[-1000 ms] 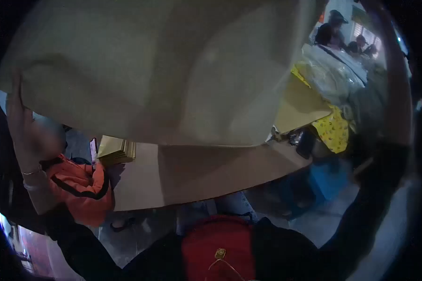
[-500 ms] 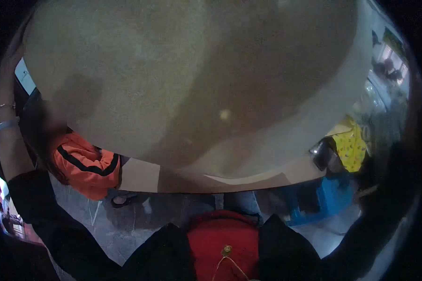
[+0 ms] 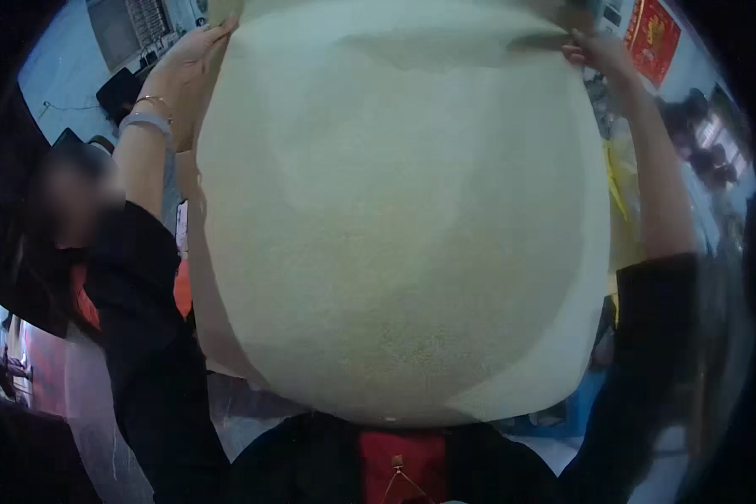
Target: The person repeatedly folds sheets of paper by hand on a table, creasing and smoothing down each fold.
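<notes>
Since the earlier frame the big sheet of paper (image 3: 403,218) has come down toward the wearer, its near edge now lower and hiding most of the desk (image 3: 218,354); both hands now show in full at its far end. Left hand (image 3: 191,52): at the sheet's far-left corner, thumb and fingers clamped on the paper, bracelet and pale band (image 3: 145,123) on the wrist. Right hand (image 3: 601,55): at the sheet's far-right corner, fingers curled and clamped on the edge, fingertips dim and blurred. Sheet is spread between the two, over the desk, near edge bowed and just above the wearer's red top (image 3: 403,466); whether it touches the desk or the top, can't tell. Only a brown strip of desk is visible, along its left edge and near-left corner. Past the desk's left edge: another person's orange sleeve (image 3: 184,288), partly behind the wearer's left arm. Right of the sheet: a narrow yellow strip (image 3: 616,183), mostly covered. Below the desk's near-right corner: something blue (image 3: 575,416), shape partly hidden. Red poster (image 3: 652,40) on the wall beyond the right hand.
</notes>
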Available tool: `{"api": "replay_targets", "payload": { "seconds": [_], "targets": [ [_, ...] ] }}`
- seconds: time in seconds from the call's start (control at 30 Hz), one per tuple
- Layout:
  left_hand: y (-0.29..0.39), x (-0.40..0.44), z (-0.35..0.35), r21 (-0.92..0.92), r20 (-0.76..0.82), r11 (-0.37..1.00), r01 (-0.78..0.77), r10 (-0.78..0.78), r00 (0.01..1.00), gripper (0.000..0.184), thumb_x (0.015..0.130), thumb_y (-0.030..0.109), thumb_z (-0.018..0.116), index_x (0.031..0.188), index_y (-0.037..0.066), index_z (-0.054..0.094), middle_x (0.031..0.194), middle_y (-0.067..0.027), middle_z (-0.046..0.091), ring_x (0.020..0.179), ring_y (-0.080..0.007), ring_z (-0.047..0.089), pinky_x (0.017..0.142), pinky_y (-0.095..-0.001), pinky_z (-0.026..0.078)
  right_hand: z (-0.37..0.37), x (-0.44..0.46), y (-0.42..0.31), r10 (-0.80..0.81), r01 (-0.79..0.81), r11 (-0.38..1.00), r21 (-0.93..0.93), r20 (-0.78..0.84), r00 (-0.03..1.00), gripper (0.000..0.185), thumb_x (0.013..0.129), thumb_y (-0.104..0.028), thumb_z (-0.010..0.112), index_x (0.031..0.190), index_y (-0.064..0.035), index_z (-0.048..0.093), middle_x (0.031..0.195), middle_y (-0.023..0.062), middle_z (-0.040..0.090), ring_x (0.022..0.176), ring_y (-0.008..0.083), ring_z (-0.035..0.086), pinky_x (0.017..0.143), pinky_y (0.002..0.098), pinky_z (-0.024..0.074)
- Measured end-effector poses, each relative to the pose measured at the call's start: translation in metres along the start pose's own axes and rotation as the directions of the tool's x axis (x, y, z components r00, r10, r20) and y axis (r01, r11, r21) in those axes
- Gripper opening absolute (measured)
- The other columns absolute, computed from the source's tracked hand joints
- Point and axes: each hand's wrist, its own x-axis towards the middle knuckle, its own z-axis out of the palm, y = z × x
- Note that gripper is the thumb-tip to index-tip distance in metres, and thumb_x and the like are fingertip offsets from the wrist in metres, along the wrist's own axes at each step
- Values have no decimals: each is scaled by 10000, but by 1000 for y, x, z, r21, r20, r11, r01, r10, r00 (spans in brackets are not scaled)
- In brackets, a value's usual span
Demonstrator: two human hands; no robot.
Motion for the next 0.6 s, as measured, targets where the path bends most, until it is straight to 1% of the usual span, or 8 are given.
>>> {"api": "replay_targets", "payload": {
  "seconds": [0.1, 0.17, 0.27, 0.3, 0.37, 0.43, 0.53, 0.6],
  "targets": [
    [-56, 39, 19, -49, 36, 999, 18, -16, 999, 422, 907, 373, 586, 1139, 21, 579, 1067, -40, 623, 935, -133, 598, 815, -280, 503, 29, 33, 56, 142, -140, 988, 72, -24, 990, 469, 917, -169, 579, 1262, 91, 398, 915, 197, 654, 792, 223, 679, 635, 260, 588],
    [-83, 47, 30, 7, 35, 1000, 1, -1, 999, 471, 870, 394, 639, 1141, 14, 583, 1017, -37, 610, 911, -151, 546, 819, -258, 427, 44, 28, 80, 70, -69, 997, -38, 30, 997, 463, 911, -190, 592, 1237, 93, 423, 912, 185, 657, 783, 213, 677, 620, 269, 580],
    [-113, 55, 44, 33, 35, 999, 24, -25, 999, 510, 845, 440, 653, 1110, 7, 607, 931, -22, 619, 886, -147, 531, 827, -301, 412, 67, 51, 136, 143, -140, 977, 158, -6, 990, 423, 911, -189, 593, 1188, 95, 446, 899, 186, 657, 756, 209, 675, 603, 266, 572],
    [-121, 59, 46, 38, 29, 999, 31, -32, 999, 510, 845, 440, 653, 1110, 7, 607, 931, -22, 619, 886, -147, 531, 827, -301, 412, 78, 59, 146, 87, -90, 994, 66, 42, 995, 388, 913, -184, 589, 1154, 92, 458, 883, 183, 656, 745, 204, 673, 595, 264, 568],
    [-130, 64, 53, 191, 23, 973, 129, -136, 990, 550, 859, 497, 608, 1151, 32, 589, 1070, -5, 584, 981, -134, 503, 861, -264, 387, 78, 65, 165, 174, -173, 985, -21, 67, 983, 298, 915, -180, 586, 1043, 71, 490, 859, 167, 655, 738, 196, 671, 593, 255, 565],
    [-151, 72, 58, 166, 13, 973, 159, -164, 986, 544, 863, 502, 601, 1146, 37, 582, 1040, 4, 576, 960, -129, 486, 868, -261, 369, 94, 65, 170, 252, -252, 968, -7, 62, 966, 245, 915, -185, 585, 950, 46, 512, 842, 147, 655, 733, 186, 669, 595, 243, 563],
    [-173, 84, 66, 168, 8, 968, 184, -188, 982, 594, 850, 528, 601, 1167, 27, 567, 1036, -60, 577, 981, -177, 508, 900, -331, 403, 102, 69, 197, 294, -297, 953, 62, 58, 954, 228, 912, -196, 590, 896, 23, 529, 835, 131, 659, 735, 175, 670, 595, 229, 561],
    [-190, 92, 74, 93, 80, 979, 184, -191, 978, 579, 874, 496, 585, 1218, 33, 537, 1128, -72, 555, 1080, -192, 489, 950, -363, 394, 101, 68, 209, 309, -315, 947, 67, 80, 948, 223, 910, -199, 593, 880, 15, 539, 834, 127, 661, 737, 170, 671, 592, 223, 560]
  ]
}}
